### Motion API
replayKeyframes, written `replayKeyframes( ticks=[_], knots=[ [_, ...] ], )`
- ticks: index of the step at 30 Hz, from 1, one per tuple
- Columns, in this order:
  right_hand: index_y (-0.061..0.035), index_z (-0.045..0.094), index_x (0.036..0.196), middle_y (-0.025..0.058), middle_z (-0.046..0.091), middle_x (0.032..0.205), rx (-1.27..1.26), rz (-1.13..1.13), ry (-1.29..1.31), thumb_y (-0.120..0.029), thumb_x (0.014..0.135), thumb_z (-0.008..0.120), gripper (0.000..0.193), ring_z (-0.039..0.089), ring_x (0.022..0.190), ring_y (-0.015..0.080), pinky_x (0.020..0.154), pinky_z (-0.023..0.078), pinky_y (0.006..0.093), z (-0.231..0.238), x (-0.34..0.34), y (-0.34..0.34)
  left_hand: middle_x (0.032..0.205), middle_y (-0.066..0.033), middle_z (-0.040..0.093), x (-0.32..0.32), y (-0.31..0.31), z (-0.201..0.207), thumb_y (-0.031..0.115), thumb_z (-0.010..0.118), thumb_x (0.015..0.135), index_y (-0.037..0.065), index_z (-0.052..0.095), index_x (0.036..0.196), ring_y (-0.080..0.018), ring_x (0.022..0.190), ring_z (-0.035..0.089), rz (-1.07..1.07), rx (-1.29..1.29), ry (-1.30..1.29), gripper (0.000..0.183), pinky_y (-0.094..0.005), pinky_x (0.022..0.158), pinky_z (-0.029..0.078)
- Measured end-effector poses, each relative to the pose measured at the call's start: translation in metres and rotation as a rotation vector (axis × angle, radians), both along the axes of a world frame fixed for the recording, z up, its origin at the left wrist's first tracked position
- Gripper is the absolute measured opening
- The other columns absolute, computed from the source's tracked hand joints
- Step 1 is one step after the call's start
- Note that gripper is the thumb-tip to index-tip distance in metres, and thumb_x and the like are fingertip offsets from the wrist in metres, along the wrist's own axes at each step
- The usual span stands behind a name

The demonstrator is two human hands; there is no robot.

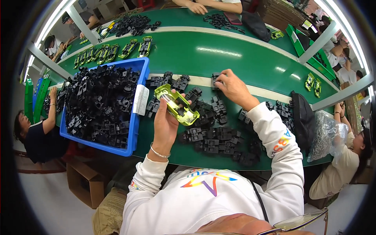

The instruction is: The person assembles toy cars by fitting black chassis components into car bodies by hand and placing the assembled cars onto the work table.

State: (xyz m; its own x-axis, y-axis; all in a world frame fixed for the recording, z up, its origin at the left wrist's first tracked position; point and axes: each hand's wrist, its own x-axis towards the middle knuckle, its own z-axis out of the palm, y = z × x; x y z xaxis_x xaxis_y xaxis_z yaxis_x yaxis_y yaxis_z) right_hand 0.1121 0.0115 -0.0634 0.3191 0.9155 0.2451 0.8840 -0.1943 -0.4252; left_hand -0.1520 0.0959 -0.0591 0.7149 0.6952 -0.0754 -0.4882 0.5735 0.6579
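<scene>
My left hand [165, 124] is closed round a yellow-green toy car body [177, 105], holding it tilted above the table with a dark part and a silvery piece showing inside. Farther right, my right hand [234, 88] reaches to the pale strip along the table, its fingers bent round a black plastic part [216, 79]. Between and below my hands lie many black plastic parts [213, 141], loosely heaped. A blue bin [133, 135] full of similar black parts stands left of my left hand.
Finished-looking green car bodies [107, 53] line the conveyor at far left, with two more [313, 84] at far right. A black bag [302, 117] and a clear plastic bag [327, 135] sit at the right edge. Co-workers sit around; grey posts [45, 58] flank the table.
</scene>
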Motion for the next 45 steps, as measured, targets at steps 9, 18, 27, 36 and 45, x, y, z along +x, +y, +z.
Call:
replayKeyframes(
  ticks=[9,18,27,36,45],
  knots=[
    [-0.0043,0.065,0.102,0.0153,0.06,0.109,-0.136,-0.184,0.016,-0.032,0.085,0.071,0.034,0.061,0.097,0.0354,0.086,0.049,0.0434,-0.001,0.013,-0.037,0.128,-0.0144,0.058,-0.005,0.007,-0.01,0.048,0.039,0.103,0.008,0.044,0.139,-0.0291,0.112,0.062,-0.038,0.016,0.032,0.055,-0.0454,0.092,0.054],
    [-0.0002,0.059,0.122,0.02,0.062,0.106,-0.132,-0.183,-0.054,-0.032,0.078,0.076,0.057,0.06,0.1,0.0376,0.086,0.049,0.0445,-0.001,-0.009,-0.042,0.125,-0.0168,0.06,0.012,-0.002,0.0,0.041,0.038,0.105,0.007,0.041,0.139,-0.0289,0.108,0.063,-0.072,-0.032,-0.049,0.048,-0.041,0.094,0.051],
    [0.002,0.054,0.125,0.0152,0.065,0.101,0.188,-0.083,0.281,-0.017,0.084,0.073,0.05,0.064,0.085,0.0249,0.079,0.051,0.0346,0.042,-0.047,-0.061,0.121,-0.015,0.061,0.036,-0.013,0.002,0.048,0.032,0.105,0.009,0.04,0.139,-0.0274,0.104,0.063,-0.067,-0.059,-0.087,0.053,-0.0388,0.091,0.051],
    [0.0034,0.048,0.133,0.0149,0.059,0.087,0.245,0.072,0.039,-0.023,0.084,0.073,0.06,0.061,0.071,0.0285,0.062,0.052,0.0358,0.068,-0.104,-0.066,0.119,-0.0085,0.062,0.062,-0.043,0.007,0.046,0.027,0.106,0.007,0.049,0.129,-0.0213,0.109,0.061,-0.041,-0.006,-0.095,0.05,-0.0377,0.096,0.049],
    [0.0033,0.046,0.137,0.0123,0.055,0.085,0.279,0.059,-0.145,-0.026,0.085,0.071,0.064,0.059,0.069,0.0251,0.058,0.049,0.0342,0.062,-0.108,-0.066,0.13,-0.0152,0.059,0.062,-0.048,0.013,0.051,0.024,0.105,0.004,0.048,0.134,-0.0266,0.117,0.059,-0.061,-0.012,-0.002,0.06,-0.0397,0.102,0.046]
  ],
)
